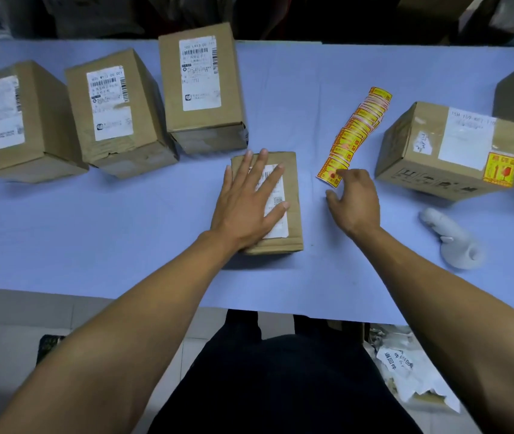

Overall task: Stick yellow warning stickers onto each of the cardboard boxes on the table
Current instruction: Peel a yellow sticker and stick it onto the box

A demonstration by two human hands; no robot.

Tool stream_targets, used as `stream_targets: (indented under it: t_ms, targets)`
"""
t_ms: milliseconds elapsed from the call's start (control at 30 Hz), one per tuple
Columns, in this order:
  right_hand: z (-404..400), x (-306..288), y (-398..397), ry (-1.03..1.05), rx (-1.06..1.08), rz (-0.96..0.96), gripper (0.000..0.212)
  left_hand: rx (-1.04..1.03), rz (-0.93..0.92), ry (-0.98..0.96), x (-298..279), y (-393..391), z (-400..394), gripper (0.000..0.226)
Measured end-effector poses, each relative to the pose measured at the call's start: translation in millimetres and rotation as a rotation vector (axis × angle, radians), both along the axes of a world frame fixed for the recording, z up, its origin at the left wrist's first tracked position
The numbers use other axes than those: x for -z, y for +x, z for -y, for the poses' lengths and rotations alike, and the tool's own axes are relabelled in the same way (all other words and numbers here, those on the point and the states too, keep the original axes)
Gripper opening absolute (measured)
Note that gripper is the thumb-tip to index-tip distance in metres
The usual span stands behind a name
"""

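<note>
Five cardboard boxes are fully seen on the blue-covered table (93, 233), and the corner of a sixth is cut off at the right edge. Three tall boxes are lined up along the far left: the leftmost box (18, 120), the second box (115, 111) and the third box (204, 92), each marked with one white shipping label on top and no yellow sticker.

Just near of the third box, a flat box (293, 195) is laid in the middle of the table. It is pressed down by the left hand (246, 205), which is spread flat with open fingers over its white label, nothing being gripped.

To the right, one strip of yellow warning stickers (356, 130) is stretched out on the cloth, running from far right to near left. Its near end is touched by the fingertips of the right hand (354, 202), which is loosely curled; whether the strip is actually pinched cannot be told.

Further right, a fifth box (431, 151) is found, already marked with one yellow sticker (500, 170) at its near right corner. Near of it, one white handheld device (453, 242) is laid on the table.
</note>
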State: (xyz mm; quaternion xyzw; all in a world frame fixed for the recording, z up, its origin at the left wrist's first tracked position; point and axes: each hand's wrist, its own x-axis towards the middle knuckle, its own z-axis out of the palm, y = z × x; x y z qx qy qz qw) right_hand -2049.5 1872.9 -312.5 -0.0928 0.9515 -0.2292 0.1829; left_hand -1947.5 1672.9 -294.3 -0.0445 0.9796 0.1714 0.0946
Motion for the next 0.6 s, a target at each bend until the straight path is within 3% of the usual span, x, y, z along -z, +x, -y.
stream_targets:
  t_ms: [233, 600]
  targets:
    - [3, 12, -19, 0.12, -0.108, -0.043, 0.057, -0.016, 0.007, -0.049, 4, 1, -2, 0.07]
    - [-4, -3, -11, 0.192, -0.17, -0.188, 0.028, -0.029, 0.096, 0.014, -14, -1, -1, 0.067]
